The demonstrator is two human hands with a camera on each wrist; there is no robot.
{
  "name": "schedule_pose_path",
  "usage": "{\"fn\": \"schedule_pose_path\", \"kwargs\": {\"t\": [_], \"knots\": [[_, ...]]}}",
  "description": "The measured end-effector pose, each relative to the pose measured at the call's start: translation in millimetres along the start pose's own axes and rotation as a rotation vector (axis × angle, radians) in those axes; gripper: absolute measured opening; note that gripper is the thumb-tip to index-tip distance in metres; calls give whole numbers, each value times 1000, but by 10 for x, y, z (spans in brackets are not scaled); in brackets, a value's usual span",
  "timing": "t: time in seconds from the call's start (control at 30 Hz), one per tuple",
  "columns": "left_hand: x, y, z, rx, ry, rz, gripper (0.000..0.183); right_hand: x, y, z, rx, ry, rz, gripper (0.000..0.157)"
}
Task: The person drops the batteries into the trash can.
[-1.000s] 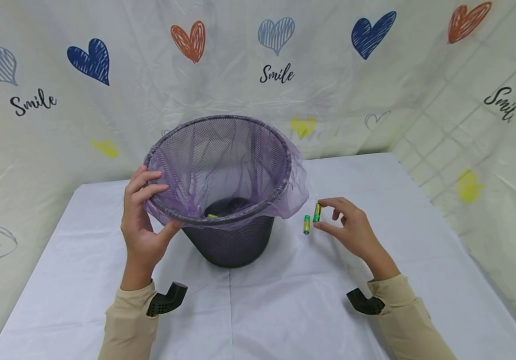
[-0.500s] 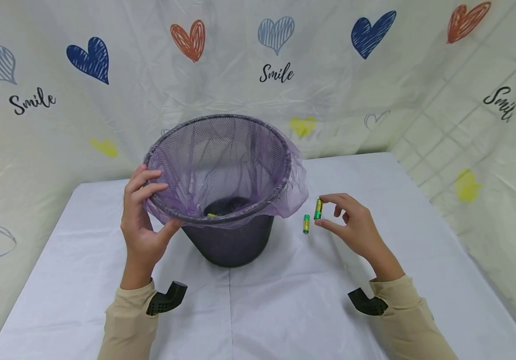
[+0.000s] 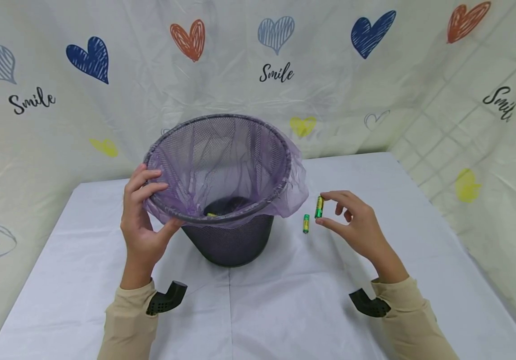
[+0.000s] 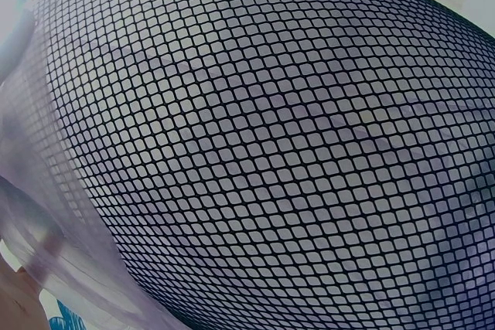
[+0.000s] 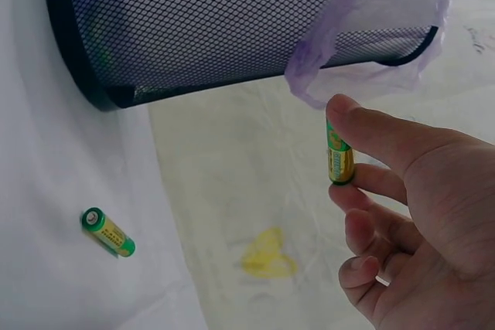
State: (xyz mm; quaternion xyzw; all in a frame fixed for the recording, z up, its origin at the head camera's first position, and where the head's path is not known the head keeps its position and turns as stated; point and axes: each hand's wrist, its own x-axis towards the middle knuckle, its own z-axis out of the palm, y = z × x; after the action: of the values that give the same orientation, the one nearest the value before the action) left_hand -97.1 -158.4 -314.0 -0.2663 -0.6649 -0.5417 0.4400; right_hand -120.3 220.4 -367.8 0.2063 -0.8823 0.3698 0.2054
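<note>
A black mesh waste bin stands tilted towards me, lined with a thin purple bag folded over its rim. My left hand grips the rim at its left, fingers inside and thumb at the front. To the right of the bin, my right hand pinches a green and yellow battery by its two ends between thumb and forefinger. A second battery lies on the table just left of that hand. Inside the bin a small yellow-green item shows partly over the rim.
A white cloth covers the table. Behind it hangs a pale curtain printed with hearts and "Smile". Mesh of the bin fills most of the left wrist view. Each wrist carries a black mount.
My right hand has lifted the pinched battery slightly, moving away from the battery on the table. My left hand and the bin have stayed where they were.
</note>
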Motion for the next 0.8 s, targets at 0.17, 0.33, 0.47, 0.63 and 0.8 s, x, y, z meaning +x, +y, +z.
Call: {"fn": "schedule_pose_path", "kwargs": {"t": [0.17, 0.33, 0.47, 0.63, 0.8], "knots": [[-7, -22, -6, 2, 0, 1, 70, 7, -35, -29, 13, 13, -11, 54], [-8, -26, -8, 4, -1, 3, 70, 10, -71, -51, 8, 15, -19, 54], [-9, -8, -9, 7, -6, -5, 70, 13, -102, -69, 8, 16, -27, 54], [-11, 8, -8, 7, -9, -14, 71, 20, -137, -90, 16, 24, -47, 54], [-8, 3, -7, 3, -8, -9, 71, 27, -166, -110, 36, 37, -70, 55]]}}
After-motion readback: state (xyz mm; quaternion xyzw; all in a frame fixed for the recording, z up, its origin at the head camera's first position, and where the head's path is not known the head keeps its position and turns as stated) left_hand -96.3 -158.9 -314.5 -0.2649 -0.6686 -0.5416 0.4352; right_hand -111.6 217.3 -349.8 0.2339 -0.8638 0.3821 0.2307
